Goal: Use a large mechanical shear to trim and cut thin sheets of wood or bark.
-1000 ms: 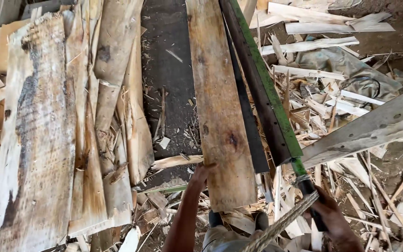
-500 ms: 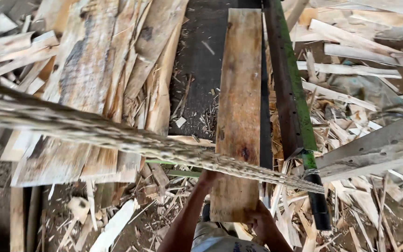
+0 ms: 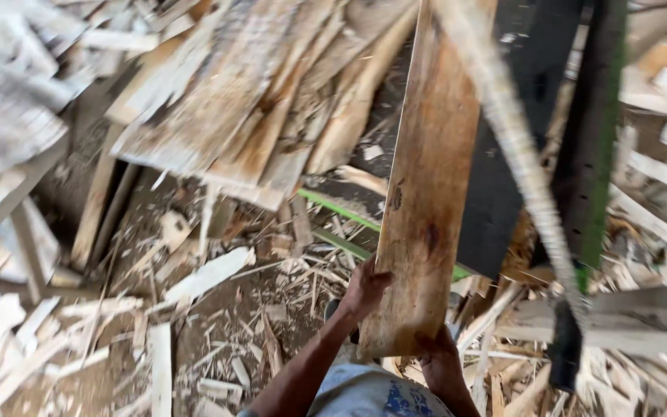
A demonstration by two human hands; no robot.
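Wooden plank (image 3: 428,201) held at its near end, left hand (image 3: 364,289) grip closed on left edge, right hand (image 3: 439,351) grip closed under bottom edge. Plank lies beside dark green-edged rail (image 3: 592,154), offcuts (image 3: 218,270) scattered left of plank on floor.

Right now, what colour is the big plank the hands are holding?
Light tan-brown with dark knots and stains: the plank, gripped by the left hand and right hand. Head view.
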